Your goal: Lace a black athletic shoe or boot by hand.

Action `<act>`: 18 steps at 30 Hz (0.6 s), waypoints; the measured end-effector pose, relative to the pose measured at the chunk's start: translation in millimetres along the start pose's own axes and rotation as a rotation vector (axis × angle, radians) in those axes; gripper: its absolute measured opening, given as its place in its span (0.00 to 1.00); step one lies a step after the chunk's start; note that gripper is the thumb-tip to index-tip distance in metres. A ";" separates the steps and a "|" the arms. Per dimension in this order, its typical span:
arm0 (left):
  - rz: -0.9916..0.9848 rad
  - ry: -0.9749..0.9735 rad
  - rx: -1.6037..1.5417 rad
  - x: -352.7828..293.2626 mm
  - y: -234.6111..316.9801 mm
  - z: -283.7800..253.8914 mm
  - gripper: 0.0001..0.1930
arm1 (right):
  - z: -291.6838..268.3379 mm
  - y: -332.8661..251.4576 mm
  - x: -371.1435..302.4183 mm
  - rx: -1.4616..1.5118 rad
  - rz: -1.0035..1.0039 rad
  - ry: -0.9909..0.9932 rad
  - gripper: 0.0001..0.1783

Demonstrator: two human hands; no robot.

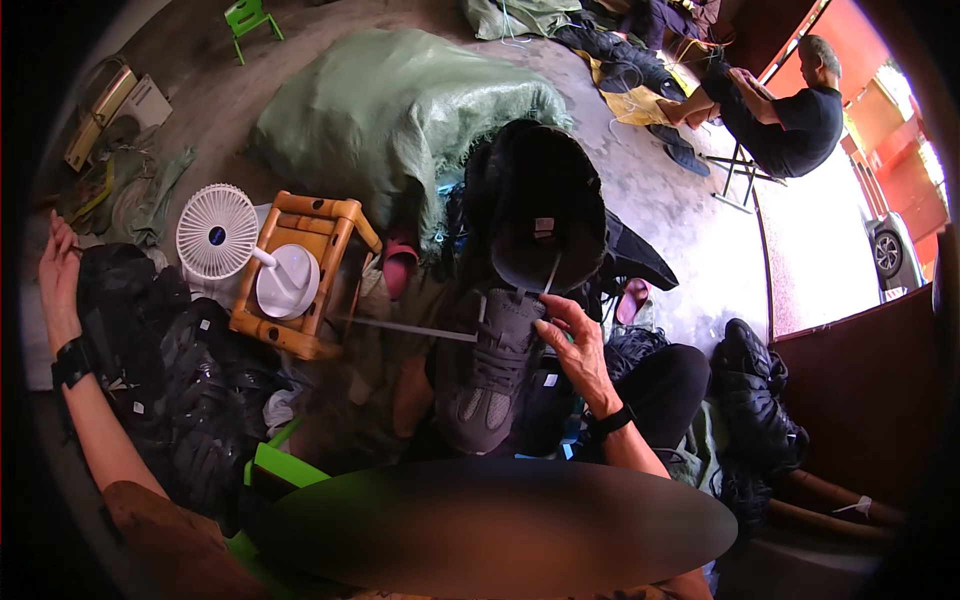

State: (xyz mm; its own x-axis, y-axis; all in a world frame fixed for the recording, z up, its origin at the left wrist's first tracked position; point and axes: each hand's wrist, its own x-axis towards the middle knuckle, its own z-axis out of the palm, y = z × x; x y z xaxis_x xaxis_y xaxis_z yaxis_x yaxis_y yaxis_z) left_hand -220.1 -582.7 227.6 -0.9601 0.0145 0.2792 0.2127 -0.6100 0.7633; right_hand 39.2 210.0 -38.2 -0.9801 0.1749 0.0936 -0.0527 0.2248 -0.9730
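Note:
In front of me is a dark grey lace-up shoe [490, 370], toe pointing toward me. Behind its tongue rises a wide, hollow black piece [545, 200] with a small white label inside. The thumb and fingers of my right hand [575, 345] are closed on the shoe's upper edge, where a pale cord [552, 275] runs up into the black piece. A thin grey strand [410, 327] stretches leftward from the laces and blurs out. My left hand [62, 265] is raised far out to the left, fingers drawn together; what they hold is too small to make out.
A white fan [217, 232] stands on a bamboo stool [345, 225] at left. Beside it lies a heap of black shoe uppers [190, 370]. Beyond is a large green sack [370, 110]. Another person [800, 120] sits at far right. Black shoes [755, 400] are piled at right.

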 end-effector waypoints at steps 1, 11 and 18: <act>0.028 -0.011 0.099 -9.9 -14.0 17.5 0.18 | -1.0 -2.8 -0.4 -0.010 -0.001 0.007 0.23; -0.231 -0.327 0.794 -221.7 -434.1 335.5 0.05 | -4.3 -4.5 11.7 0.327 0.227 -0.146 0.23; 0.306 -0.688 1.378 -259.6 -487.5 380.4 0.07 | -5.5 -8.3 9.2 0.346 0.246 -0.111 0.23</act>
State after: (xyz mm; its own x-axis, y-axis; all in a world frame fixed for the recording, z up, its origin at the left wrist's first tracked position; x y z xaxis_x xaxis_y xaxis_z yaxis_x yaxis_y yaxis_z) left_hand -5.5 12.2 4.7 -0.6693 0.6093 0.4251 0.7406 0.5016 0.4471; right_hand 31.7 215.0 -28.1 -0.9852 0.0745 -0.1543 0.1420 -0.1486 -0.9786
